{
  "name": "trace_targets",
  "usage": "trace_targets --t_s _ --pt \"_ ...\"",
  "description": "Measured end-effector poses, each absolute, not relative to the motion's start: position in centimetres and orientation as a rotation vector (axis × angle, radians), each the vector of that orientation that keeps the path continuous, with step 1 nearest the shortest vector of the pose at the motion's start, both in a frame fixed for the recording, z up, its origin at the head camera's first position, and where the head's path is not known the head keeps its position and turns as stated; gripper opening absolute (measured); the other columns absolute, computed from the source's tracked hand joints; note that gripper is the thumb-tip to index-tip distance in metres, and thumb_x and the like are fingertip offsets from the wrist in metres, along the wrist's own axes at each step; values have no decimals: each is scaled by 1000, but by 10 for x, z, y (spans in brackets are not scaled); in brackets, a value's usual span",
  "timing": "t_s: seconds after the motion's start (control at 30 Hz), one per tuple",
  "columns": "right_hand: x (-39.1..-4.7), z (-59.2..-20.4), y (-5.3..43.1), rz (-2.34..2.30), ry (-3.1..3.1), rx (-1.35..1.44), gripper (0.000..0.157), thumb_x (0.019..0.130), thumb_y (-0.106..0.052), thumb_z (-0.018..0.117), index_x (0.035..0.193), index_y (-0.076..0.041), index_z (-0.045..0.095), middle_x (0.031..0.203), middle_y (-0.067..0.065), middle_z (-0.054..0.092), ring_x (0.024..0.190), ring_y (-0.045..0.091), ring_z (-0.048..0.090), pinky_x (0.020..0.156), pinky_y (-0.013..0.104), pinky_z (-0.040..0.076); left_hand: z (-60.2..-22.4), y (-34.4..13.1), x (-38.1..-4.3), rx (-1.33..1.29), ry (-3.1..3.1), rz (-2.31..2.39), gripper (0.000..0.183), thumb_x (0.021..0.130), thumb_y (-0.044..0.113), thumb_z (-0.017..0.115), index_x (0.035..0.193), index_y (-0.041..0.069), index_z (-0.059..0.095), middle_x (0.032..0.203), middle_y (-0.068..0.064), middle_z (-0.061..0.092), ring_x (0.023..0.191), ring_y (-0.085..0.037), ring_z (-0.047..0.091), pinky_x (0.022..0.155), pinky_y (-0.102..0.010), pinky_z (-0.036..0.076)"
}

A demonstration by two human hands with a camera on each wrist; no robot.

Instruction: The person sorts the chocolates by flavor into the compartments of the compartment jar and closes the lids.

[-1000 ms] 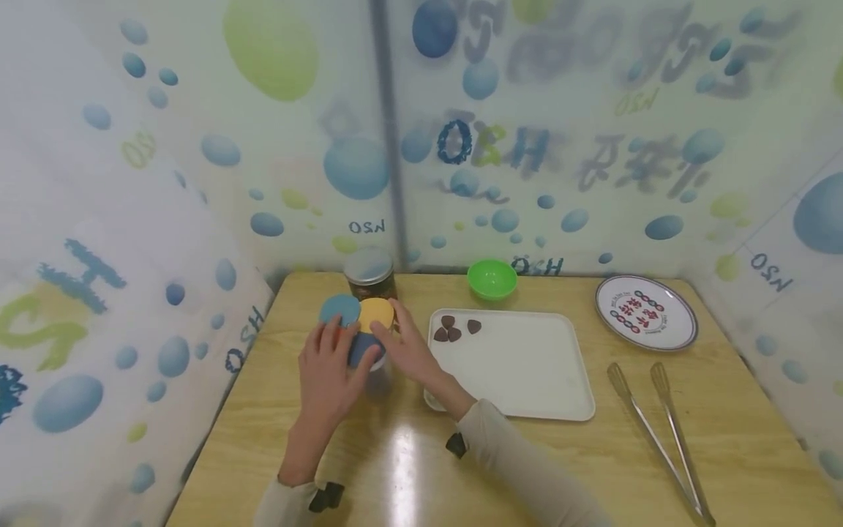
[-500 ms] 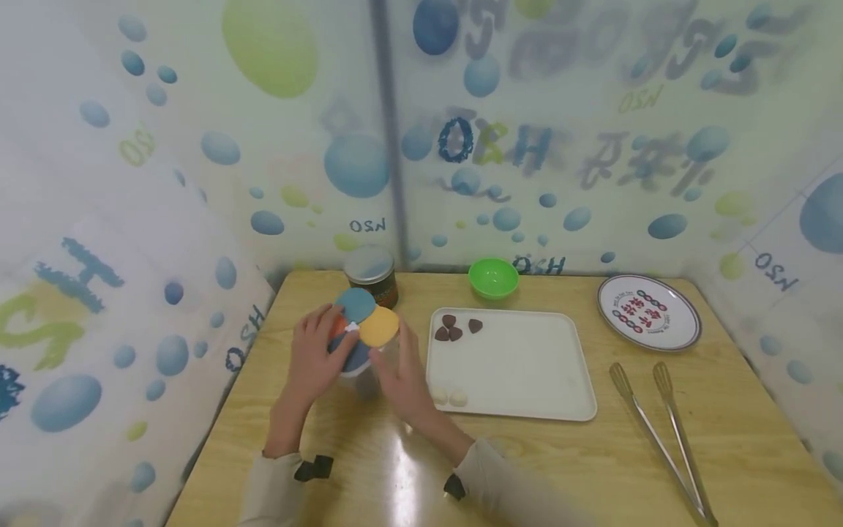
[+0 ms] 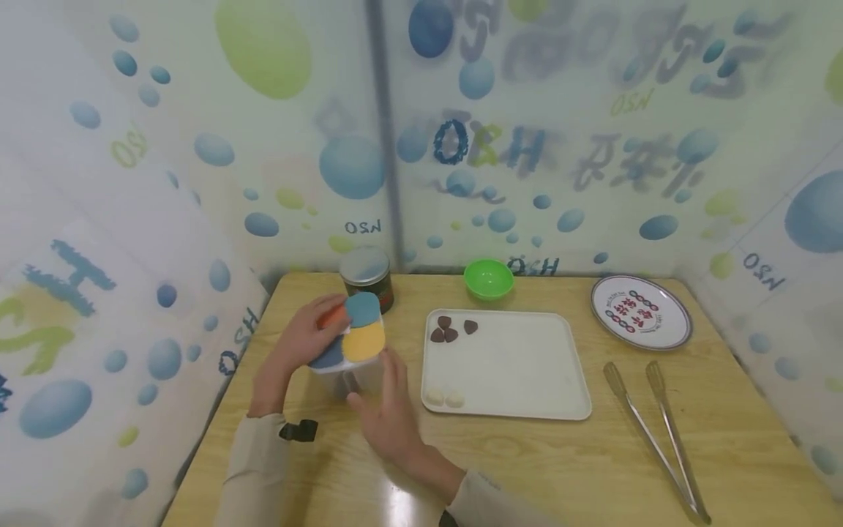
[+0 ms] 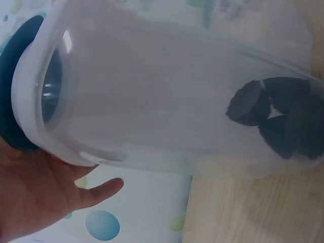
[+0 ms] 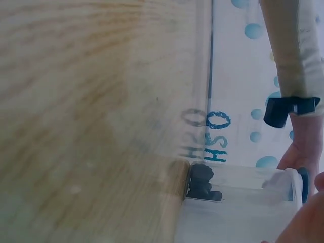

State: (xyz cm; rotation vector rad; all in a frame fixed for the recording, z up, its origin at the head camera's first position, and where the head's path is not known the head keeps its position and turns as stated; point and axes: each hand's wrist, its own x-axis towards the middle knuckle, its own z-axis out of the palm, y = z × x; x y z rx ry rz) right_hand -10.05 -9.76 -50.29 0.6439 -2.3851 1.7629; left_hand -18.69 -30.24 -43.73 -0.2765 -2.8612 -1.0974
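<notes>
A clear canister [image 3: 339, 382] stands on the table at left, topped by a lid [image 3: 364, 344] with orange, teal, yellow and navy sections. My left hand [image 3: 298, 342] grips the lid's left side, its fingers over the orange section. At the canister's front right, my right hand [image 3: 390, 423] holds its wall, thumb in front and fingers along the right side. Dark pieces [image 4: 288, 114] lie at the canister's bottom in the left wrist view. The same canister [image 5: 233, 217] shows at the lower edge of the right wrist view.
Behind the canister stands a metal-lidded jar [image 3: 365, 274]. A white tray [image 3: 514, 366] to the right bears several dark brown pieces [image 3: 444, 329] and two pale pieces [image 3: 444, 397]. Farther out are a green bowl [image 3: 489, 279], a printed plate [image 3: 641, 313] and metal tongs [image 3: 665, 432].
The canister and its lid have turned clockwise, bringing yellow toward the front right and navy to the front left. My right hand has moved down the wall; the pale pieces have come into view.
</notes>
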Motion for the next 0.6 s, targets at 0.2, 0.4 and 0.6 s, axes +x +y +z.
trace_targets --t_s 0.2,0.4,0.6 --pt "-94 -506 -97 1671 -2333 778 73 95 -27 66 155 -11 27 156 11 28 142 29 39 111 51 43 -432 -309 -194 -342 -2887 -1186 51 98 36 63 141 10 57 149 -15 52 140 -41 43 115 -61 31" --pt "-102 -502 -93 1631 -2309 762 53 94 -24 66 140 -11 44 140 9 42 124 22 50 101 41 50 -430 -301 -182 -320 -2810 -818 44 97 34 64 131 7 65 137 -15 62 129 -40 55 108 -59 40" --pt "-119 -487 -87 1519 -2264 779 43 93 -23 65 132 -9 53 134 8 51 125 22 48 102 41 48 -427 -273 -154 -374 -2690 -693 44 98 37 62 128 5 67 138 -18 61 132 -39 51 106 -67 36"
